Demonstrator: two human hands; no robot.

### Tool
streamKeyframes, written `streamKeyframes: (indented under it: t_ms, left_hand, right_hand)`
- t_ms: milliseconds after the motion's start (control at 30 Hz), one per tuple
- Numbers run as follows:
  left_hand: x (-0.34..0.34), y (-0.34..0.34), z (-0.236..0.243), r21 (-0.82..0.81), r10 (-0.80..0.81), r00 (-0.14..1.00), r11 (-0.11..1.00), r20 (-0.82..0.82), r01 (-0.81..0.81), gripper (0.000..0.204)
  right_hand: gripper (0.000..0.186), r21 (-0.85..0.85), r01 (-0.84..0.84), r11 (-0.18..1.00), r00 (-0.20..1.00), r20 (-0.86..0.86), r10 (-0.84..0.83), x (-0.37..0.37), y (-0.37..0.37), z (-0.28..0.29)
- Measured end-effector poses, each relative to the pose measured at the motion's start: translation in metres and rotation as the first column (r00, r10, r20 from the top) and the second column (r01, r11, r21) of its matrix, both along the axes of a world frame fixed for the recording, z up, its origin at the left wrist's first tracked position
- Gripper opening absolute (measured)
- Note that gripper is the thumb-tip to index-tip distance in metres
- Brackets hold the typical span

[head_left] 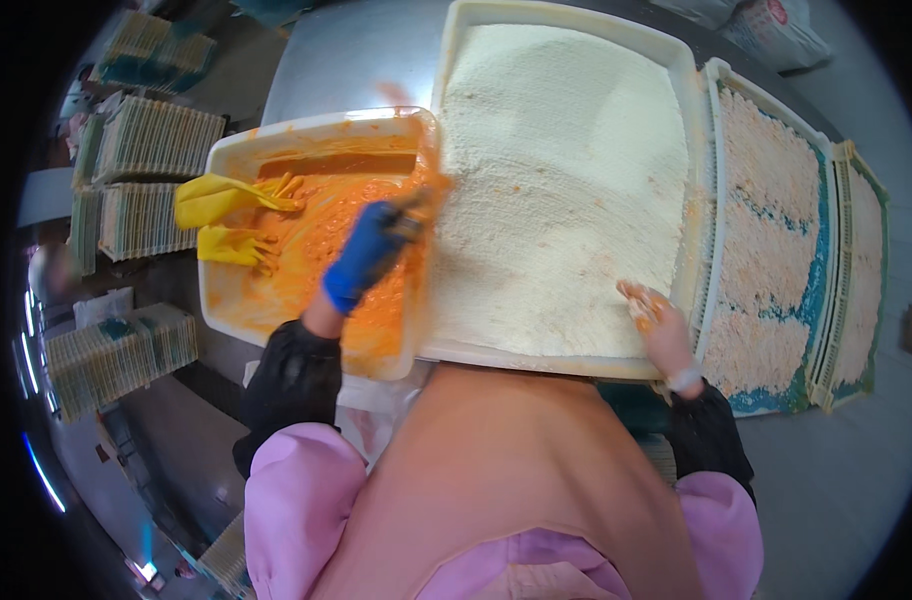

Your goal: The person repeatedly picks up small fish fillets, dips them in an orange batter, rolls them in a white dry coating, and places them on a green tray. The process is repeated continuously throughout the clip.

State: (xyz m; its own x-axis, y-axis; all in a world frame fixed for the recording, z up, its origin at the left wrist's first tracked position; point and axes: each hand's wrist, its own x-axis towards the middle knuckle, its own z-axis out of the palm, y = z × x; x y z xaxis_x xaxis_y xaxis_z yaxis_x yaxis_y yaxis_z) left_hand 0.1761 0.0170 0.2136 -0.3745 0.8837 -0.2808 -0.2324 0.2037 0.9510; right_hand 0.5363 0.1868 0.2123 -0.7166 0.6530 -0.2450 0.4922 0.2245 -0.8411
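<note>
My left hand (376, 240), in a blue glove with dark, smeared fingertips, is over the right side of a white tub (212, 290). Motion blurs its fingers, so I cannot make out whether they hold anything. Wet orange mixture (321, 235) coats the tub's inside. Beside it stands a large cream tray (566, 362) filled with white, crumbly powder (566, 180). My right hand (656, 320) is bare and smeared with orange. It hovers at the powder's near right corner with its fingers stretched out and nothing visible in them.
A pair of yellow gloves (221, 205) hangs over the tub's left side. To the right, racks (771, 220) hold rows of pale coated pieces on blue mesh. Stacked trays (156, 140) stand at the left. A white sack (776, 35) lies at the far right.
</note>
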Motion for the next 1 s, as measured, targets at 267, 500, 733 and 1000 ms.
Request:
streamKeyframes:
  t_ms: [267, 500, 733, 1000]
  left_hand:
    - [0.052, 0.04, -0.04, -0.232, -0.255, 0.087, 0.949, -0.963, 0.212, 0.015]
    - [-0.031, -0.001, -0.027, 0.065, 0.106, 0.24, 0.983, -0.965, -0.171, 0.015]
    - [-0.096, -0.097, -0.162, -0.357, -0.121, 0.559, 0.872, -0.82, -0.335, 0.009]
    - [-0.114, -0.108, -0.145, -0.344, -0.068, 0.814, 0.924, -0.578, -0.167, 0.022]
  right_hand:
    - [0.063, -0.207, 0.079, 0.975, 0.979, 0.199, -0.037, -0.123, -0.024, -0.062]
    - [0.044, 0.218, -0.228, 0.949, 0.947, 0.275, 0.164, -0.092, -0.016, -0.062]
    - [0.028, -0.433, 0.107, 0.895, 0.991, -0.029, -0.133, -0.006, 0.065, 0.024]
    - [0.03, -0.485, 0.323, 0.812, 0.77, -0.365, -0.524, 0.107, 0.189, 0.111]
